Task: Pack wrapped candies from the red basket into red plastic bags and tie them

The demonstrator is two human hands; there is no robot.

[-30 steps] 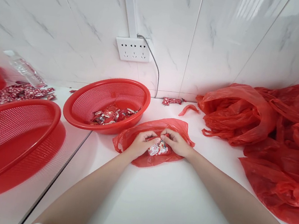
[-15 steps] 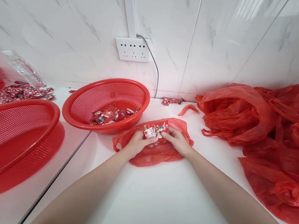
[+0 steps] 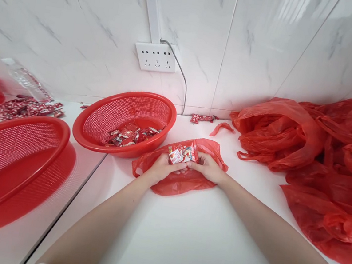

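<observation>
Between my two hands is a small red printed packet [image 3: 186, 153] with a white patch and a cartoon figure. My left hand [image 3: 164, 167] grips its left end, thumb along the lower edge. On the other side, my right hand [image 3: 208, 166] is closed on the right end, with its thumb at the bottom edge. Both hands are over a red plastic bag [image 3: 183, 188] spread on the white table. Left of the bag stands a red perforated basket [image 3: 95, 130] holding several small wrapped packets [image 3: 131, 134].
A larger red basket [image 3: 52, 165] stands at the left, with a heap of red-and-white packets [image 3: 27, 110] and a clear plastic bottle [image 3: 26, 80] behind it. Crumpled red bags [image 3: 284, 132] pile up at the right. A socket panel [image 3: 156, 58] with a cable is on the tiled wall.
My right thumb has slid from the packet's right face down to its lower edge, close to my left thumb. More of the packet's front now shows.
</observation>
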